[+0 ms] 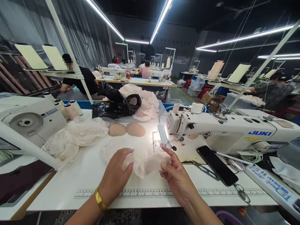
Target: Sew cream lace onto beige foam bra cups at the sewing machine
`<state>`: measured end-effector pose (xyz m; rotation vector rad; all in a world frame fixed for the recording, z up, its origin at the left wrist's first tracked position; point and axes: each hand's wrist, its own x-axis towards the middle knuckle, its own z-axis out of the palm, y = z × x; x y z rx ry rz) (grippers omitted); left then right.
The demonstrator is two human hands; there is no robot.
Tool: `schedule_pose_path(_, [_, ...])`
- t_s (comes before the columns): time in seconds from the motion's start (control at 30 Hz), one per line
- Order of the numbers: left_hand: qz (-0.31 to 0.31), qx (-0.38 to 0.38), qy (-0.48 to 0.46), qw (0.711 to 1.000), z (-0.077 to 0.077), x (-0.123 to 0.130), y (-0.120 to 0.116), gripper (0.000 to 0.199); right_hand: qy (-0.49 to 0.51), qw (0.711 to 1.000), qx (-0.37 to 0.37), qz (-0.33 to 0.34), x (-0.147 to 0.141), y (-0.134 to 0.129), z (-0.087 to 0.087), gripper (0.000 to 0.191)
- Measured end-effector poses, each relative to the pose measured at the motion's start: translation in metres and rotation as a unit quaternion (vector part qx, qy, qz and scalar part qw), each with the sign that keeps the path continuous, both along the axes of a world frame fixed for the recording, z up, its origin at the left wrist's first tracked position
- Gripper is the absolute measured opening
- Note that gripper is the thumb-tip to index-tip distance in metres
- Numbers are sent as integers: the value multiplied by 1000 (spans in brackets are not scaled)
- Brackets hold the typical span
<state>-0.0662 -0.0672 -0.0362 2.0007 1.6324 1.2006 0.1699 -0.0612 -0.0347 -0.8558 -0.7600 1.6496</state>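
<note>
Sheer cream lace fabric (140, 164) lies bunched on the white sewing table between my two hands. My right hand (174, 172) pinches its right edge between thumb and fingers, with the index finger raised. At the fabric's left side, my left hand (118, 170) has its thumb and fingers apart; whether the fingertips touch the cloth I cannot tell. Just beyond my right hand is the lit needle area of a white sewing machine (225, 129). Two stacks of beige oval pads, a left stack (117, 129) and a right stack (136, 129), lie behind the fabric.
More lace (77, 137) is heaped at left beside thread cones (70, 110). A black plastic bag (117, 104) and pale garments (145, 100) stand behind. At right lie a phone (217, 165), scissors (206, 170) and a long box (272, 184). A ruler strip (145, 194) runs along the front.
</note>
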Motion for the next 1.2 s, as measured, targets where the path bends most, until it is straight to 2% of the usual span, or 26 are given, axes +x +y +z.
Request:
schedule_pose_path(0.03, [12, -21, -59, 998, 2, 2, -11, 27, 7, 1000, -6, -11, -2, -3, -1, 60])
schedule_pose_path(0.07, [-4, -70, -128, 989, 4, 7, -22, 24, 7, 1000, -9, -20, -3, -7, -1, 60])
schedule_pose_path(0.1, [-58, -147, -205, 966, 6, 16, -33, 29, 2, 1000, -10, -30, -5, -11, -2, 60])
schedule_pose_path(0.13, [-140, -250, -281, 916, 7, 26, -43, 39, -5, 999, -9, -38, -6, -15, -4, 61])
schedule_pose_path(0.17, [-205, -345, -360, 842, 7, 38, -50, 47, -13, 999, -7, -45, -7, -21, -6, 61])
schedule_pose_path(0.2, [-239, -401, -437, 769, 7, 48, -54, 53, -23, 998, -1, -54, -8, -28, -8, 62])
schedule_pose_path(0.23, [-242, -420, -506, 713, 7, 58, -55, 56, -38, 997, 8, -64, -9, -36, -10, 61])
schedule_pose_path(0.27, [-221, -404, -564, 686, 8, 66, -53, 54, -59, 995, 18, -75, -9, -45, -13, 59])
schedule_pose_path(0.3, [-187, -371, -608, 677, 9, 71, -48, 48, -86, 992, 29, -84, -9, -53, -15, 58])
schedule_pose_path(0.4, [-117, -306, -647, 688, 15, 76, -31, 32, -155, 982, 53, -89, -6, -72, -21, 56])
schedule_pose_path(0.5, [-115, -316, -637, 694, 21, 78, -24, 32, -143, 984, 38, -96, 0, -72, -22, 57])
schedule_pose_path(0.57, [-114, -328, -641, 685, 22, 80, -25, 32, -119, 985, 18, -127, 3, -65, -22, 54])
schedule_pose_path(0.7, [-77, -339, -680, 646, 17, 83, -28, 25, -102, 978, 6, -181, 6, -53, -27, 55])
schedule_pose_path(0.8, [-51, -324, -702, 633, 15, 83, -28, 18, -96, 981, -1, -171, 3, -53, -27, 56])
schedule_pose_path(0.9, [-51, -313, -703, 636, 19, 84, -28, 20, -66, 990, -15, -126, -1, -57, -20, 64])
schedule_pose_path(1.0, [-91, -309, -685, 654, 25, 87, -29, 30, -63, 991, -15, -114, 0, -58, -15, 66])
schedule_pose_path(1.07, [-114, -295, -657, 684, 25, 89, -29, 37, -81, 988, 0, -132, 2, -57, -15, 63])
schedule_pose_path(1.13, [-109, -282, -631, 714, 22, 89, -29, 44, -93, 985, 15, -146, 4, -57, -16, 61])
schedule_pose_path(1.2, [-90, -272, -623, 728, 19, 89, -27, 48, -93, 984, 20, -148, 6, -56, -18, 61])
